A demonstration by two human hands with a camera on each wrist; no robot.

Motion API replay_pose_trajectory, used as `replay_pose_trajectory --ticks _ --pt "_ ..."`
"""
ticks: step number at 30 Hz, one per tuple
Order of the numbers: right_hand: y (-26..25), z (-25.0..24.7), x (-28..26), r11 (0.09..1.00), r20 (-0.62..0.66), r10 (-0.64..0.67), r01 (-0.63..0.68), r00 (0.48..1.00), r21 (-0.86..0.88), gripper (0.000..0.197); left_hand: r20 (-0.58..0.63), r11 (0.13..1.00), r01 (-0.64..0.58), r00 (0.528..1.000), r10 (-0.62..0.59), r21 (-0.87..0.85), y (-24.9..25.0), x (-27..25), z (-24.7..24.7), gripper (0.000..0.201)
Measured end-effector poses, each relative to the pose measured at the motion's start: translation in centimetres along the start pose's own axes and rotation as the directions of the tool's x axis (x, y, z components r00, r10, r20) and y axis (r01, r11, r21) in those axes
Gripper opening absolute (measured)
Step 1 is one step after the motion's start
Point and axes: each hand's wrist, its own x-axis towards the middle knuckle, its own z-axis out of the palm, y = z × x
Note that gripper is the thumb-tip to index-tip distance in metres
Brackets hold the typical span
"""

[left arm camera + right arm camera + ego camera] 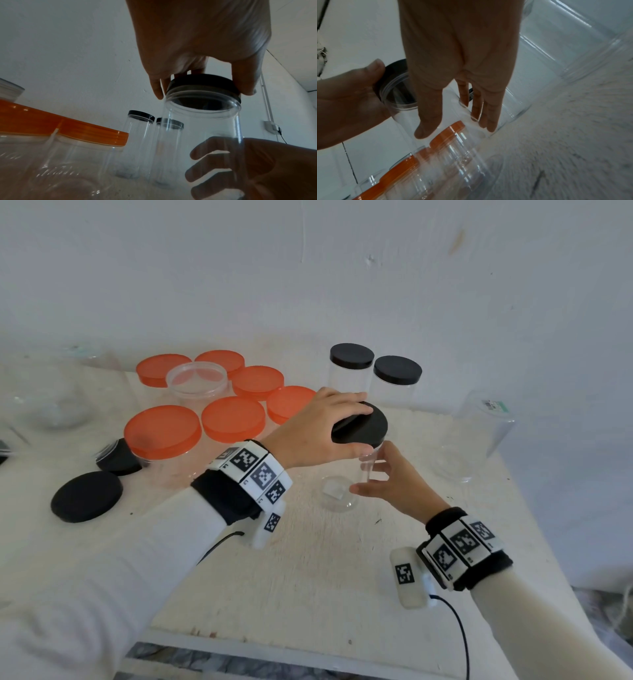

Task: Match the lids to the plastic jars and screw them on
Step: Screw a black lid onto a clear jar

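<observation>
Writing is scarce here: a small green and white label point(493, 405) on a big clear jar point(479, 440) at 2 o'clock is too blurred to read, and faint raised script on a jar wall in the left wrist view cannot be made out. Black and white square markers sit on both wristbands.

Near the middle of the tabletop point(308, 577) stands a tall clear plastic jar point(346, 481). The right hand point(397, 484) wraps its fingers round the jar's side. The left hand point(315, 433) grips a round black lid point(363, 426) over the jar's threaded mouth; the lid sits tilted there.

At 12 o'clock stand two slim jars with black lids point(375, 374). At 10 o'clock crowd wide jars with orange lids point(205, 405), one point(197, 381) uncapped among them. Two loose black lids point(87, 496) lie flat at 9 o'clock. The tabletop is white and rough-grained.
</observation>
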Motion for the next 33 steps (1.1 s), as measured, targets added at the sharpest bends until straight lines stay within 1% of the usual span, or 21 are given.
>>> replay_pose_trajectory --ticks 5,7,9,10,11,13,14,16,18,20,21,24,26,29,33 --pt "-0.1 -0.1 -0.1 0.999 0.021 0.006 -0.005 1.0 -0.036 0.057 0.014 0.999 0.034 0.999 -0.033 -0.028 -0.1 0.0 0.4 0.062" --pt "-0.2 -0.6 -0.1 0.995 0.103 0.019 -0.008 0.994 -0.099 0.065 0.029 0.999 0.033 0.999 -0.032 -0.037 -0.1 0.0 0.3 0.064" --pt "-0.5 -1.7 0.0 0.978 0.229 0.061 -0.012 0.972 -0.21 0.081 0.039 0.997 0.027 0.999 -0.024 -0.07 -0.3 -0.2 -0.1 0.071" --pt "-0.8 -2.5 0.0 0.967 0.259 0.078 -0.009 0.963 -0.256 0.09 0.023 0.992 0.038 0.999 -0.035 -0.122 -0.6 -0.5 -0.3 0.077" --pt "-1.3 -3.3 0.0 0.959 0.257 0.078 -0.002 0.963 -0.284 0.097 -0.001 0.979 0.067 0.998 -0.068 -0.195 -0.9 -0.9 -0.3 0.083" --pt "-2.9 -5.1 0.2 0.954 0.203 0.035 0.028 0.979 -0.3 0.104 -0.034 0.924 0.146 0.985 -0.169 -0.352 -1.6 -1.8 0.0 0.096" --pt "-3.9 -5.8 0.3 0.953 0.177 0.006 0.048 0.984 -0.298 0.106 -0.028 0.893 0.182 0.977 -0.212 -0.412 -1.9 -2.3 0.4 0.102" --pt "-6.2 -6.9 0.5 0.949 0.16 -0.047 0.095 0.986 -0.301 0.104 0.018 0.838 0.242 0.963 -0.268 -0.489 -2.1 -2.9 1.7 0.109" --pt "-8.4 -7.3 0.8 0.921 0.171 -0.101 0.157 0.98 -0.356 0.09 0.05 0.8 0.265 0.958 -0.284 -0.538 -2.4 -3.0 3.1 0.111" --pt "-10.0 -6.6 1.3 0.858 0.188 -0.161 0.232 0.969 -0.458 0.074 0.045 0.767 0.265 0.954 -0.295 -0.585 -2.5 -2.9 4.1 0.111" --pt "-10.6 -6.1 1.5 0.822 0.213 -0.171 0.259 0.962 -0.507 0.072 0.034 0.752 0.255 0.955 -0.296 -0.608 -2.4 -2.8 4.4 0.111" --pt "-11.6 -4.7 2.5 0.701 0.344 -0.098 0.31 0.934 -0.642 0.081 0.006 0.721 0.218 0.959 -0.284 -0.658 -2.1 -2.5 5.0 0.114" --pt "-12.0 -4.3 3.0 0.636 0.412 -0.063 0.354 0.909 -0.686 0.08 -0.007 0.705 0.207 0.957 -0.288 -0.679 -2.0 -2.2 5.2 0.107" --pt "-12.6 -4.1 3.4 0.602 0.459 -0.042 0.389 0.887 -0.697 0.077 0.007 0.684 0.216 0.956 -0.294 -0.697 -2.3 -2.1 5.3 0.096" --pt "-13.3 -4.0 3.7 0.579 0.528 0.02 0.421 0.849 -0.699 0.085 0.047 0.661 0.248 0.951 -0.307 -0.709 -2.6 -2.1 5.2 0.092"
